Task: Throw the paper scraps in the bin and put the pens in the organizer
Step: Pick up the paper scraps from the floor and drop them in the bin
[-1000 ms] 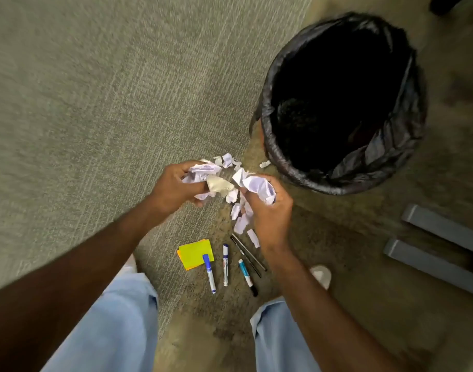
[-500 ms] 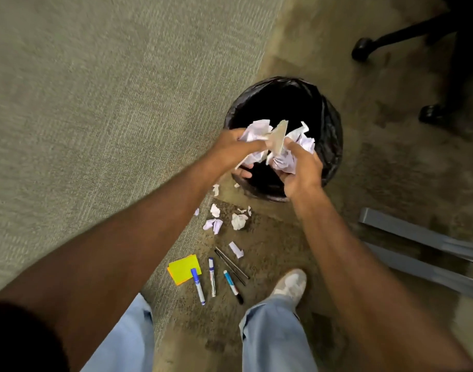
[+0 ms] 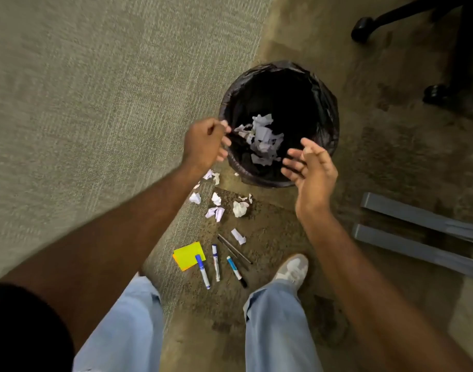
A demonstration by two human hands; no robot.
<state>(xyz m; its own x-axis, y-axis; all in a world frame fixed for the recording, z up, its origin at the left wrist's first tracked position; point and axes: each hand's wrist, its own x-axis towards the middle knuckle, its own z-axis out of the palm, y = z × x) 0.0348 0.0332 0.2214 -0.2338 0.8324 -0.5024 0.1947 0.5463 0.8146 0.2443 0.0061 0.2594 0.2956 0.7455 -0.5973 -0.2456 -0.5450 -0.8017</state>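
Observation:
A round bin (image 3: 329, 103) lined with a black bag stands on the floor, and white paper scraps (image 3: 262, 138) lie inside it. My left hand (image 3: 206, 143) hovers at the bin's left rim, fingers loosely curled and empty. My right hand (image 3: 310, 167) is over the near right rim, fingers spread, holding nothing. Several crumpled scraps (image 3: 239, 208) lie on the floor just in front of the bin. Closer to me lie several pens: a blue-capped marker (image 3: 202, 271), a white marker (image 3: 215, 261), a teal one (image 3: 236, 270) and thin black pens (image 3: 234, 248). No organizer is in view.
Yellow sticky notes (image 3: 187, 254) lie beside the markers. My legs in light jeans and a white shoe (image 3: 293, 268) stand below. Grey metal bars (image 3: 417, 218) lie on the floor at right. An office chair base with castors (image 3: 361, 28) is at top right.
Both hands carried a bundle of scraps up from the floor and over the bin, then let go; the scraps now lie inside the bin and the hands have parted.

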